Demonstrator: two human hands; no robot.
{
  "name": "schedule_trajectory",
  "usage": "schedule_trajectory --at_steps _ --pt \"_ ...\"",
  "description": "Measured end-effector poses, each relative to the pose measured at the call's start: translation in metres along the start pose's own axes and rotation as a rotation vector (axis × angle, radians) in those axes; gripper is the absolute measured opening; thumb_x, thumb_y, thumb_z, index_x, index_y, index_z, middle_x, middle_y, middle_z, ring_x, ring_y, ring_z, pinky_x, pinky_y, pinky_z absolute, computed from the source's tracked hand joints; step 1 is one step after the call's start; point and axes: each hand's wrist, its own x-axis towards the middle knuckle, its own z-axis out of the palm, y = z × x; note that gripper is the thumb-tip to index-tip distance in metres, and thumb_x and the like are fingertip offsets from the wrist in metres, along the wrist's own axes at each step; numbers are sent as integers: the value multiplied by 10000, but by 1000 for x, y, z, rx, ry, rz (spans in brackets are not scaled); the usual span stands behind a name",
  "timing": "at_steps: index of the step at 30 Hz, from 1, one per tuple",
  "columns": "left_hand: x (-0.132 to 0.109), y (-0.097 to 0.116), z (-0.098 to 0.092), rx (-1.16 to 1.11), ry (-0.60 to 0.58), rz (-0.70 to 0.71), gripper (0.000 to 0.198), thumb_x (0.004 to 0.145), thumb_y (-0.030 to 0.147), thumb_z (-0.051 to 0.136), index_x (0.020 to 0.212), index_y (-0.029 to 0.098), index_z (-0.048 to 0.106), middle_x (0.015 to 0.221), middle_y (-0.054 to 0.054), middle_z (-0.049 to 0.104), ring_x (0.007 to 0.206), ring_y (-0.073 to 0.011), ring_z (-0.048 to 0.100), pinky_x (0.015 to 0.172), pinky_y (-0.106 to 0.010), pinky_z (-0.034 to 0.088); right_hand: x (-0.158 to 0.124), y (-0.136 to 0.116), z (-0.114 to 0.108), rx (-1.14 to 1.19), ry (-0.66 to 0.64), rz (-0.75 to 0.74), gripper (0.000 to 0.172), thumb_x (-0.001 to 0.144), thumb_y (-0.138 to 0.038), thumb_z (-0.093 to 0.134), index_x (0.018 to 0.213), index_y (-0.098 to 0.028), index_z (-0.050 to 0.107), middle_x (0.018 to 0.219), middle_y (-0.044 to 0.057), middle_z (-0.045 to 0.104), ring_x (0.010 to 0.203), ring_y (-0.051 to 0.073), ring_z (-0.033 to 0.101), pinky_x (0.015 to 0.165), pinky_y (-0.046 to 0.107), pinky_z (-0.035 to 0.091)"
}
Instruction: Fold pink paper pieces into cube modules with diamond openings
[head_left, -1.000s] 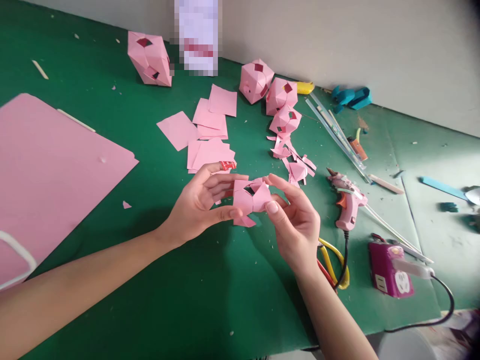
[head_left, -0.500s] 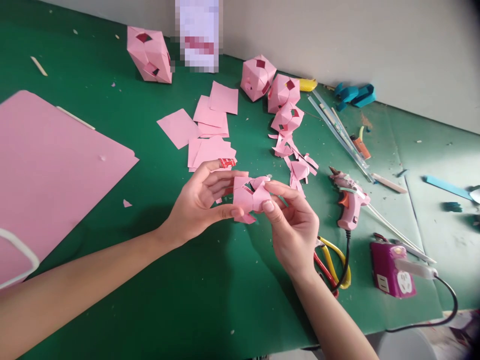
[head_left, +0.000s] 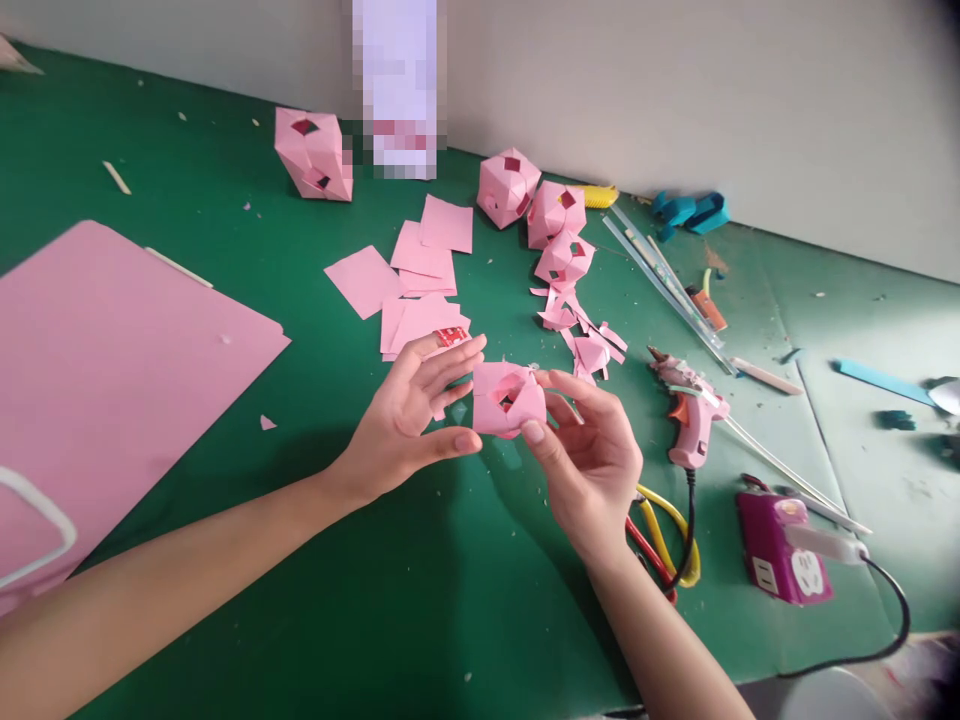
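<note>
Between the thumb and fingers of my right hand is a small folded pink paper shape with a diamond-shaped opening facing up. My left hand is spread just left of it, thumb and fingers apart; whether a fingertip brushes its edge I cannot tell. A red patterned wrap covers one left fingertip. Beyond my left hand lie loose pink paper squares. Finished-looking pink paper polyhedra with similar openings stand in a row behind, and cut pink scraps lie in front of them.
A pink hot glue gun lies to the right, its cord running past pliers with yellow and red handles. A purple power adapter sits near the right edge. At left is a large pink sheet; another polyhedron stands near the wall.
My left hand has let go of the paper shape and opened. The shape has turned in my right hand so its opening shows more fully. The view has tilted slightly upward.
</note>
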Motion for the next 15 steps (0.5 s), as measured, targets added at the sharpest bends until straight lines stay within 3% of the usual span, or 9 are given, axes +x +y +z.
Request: schedule_trajectory --at_steps 4,8,10,13,15 --pt "2 5 1 -49 12 -136 665 909 618 710 1448 286 507 1651 -143 458 1510 -369 460 1184 -552 451 -4 2 -1 -31 -64 -156 448 900 -109 749 1281 -340 698 1232 56 721 1231 234 692 923 398 680" --pt "6 10 5 -78 0 -225 536 892 528 771 1311 237 607 1439 -145 658 1322 -339 633 1060 -476 546 -7 3 -2 -85 -136 -208 500 910 -116 742 1345 -344 646 1266 66 714 1236 235 683 886 392 691" --pt "8 12 5 -102 36 -231 480 867 442 819 1254 225 635 1364 -128 706 1261 -309 673 1012 -420 572 -4 2 -6 -194 -162 -234 527 909 -163 761 1384 -334 611 1302 77 713 1248 257 688 950 450 672" --pt "10 14 0 -118 103 -208 468 874 384 817 1277 237 629 1398 -112 697 1272 -289 673 964 -359 595 7 -1 -18 -431 -41 -258 419 943 -251 735 1347 -295 632 1305 89 720 1272 276 680 1029 494 620" --pt "10 12 -6 -99 114 -191 462 893 375 795 1307 257 628 1426 -102 682 1271 -283 674 924 -335 613 15 1 -26 -624 69 -225 277 983 -306 678 1258 -269 683 1251 93 738 1215 266 692 953 455 629"
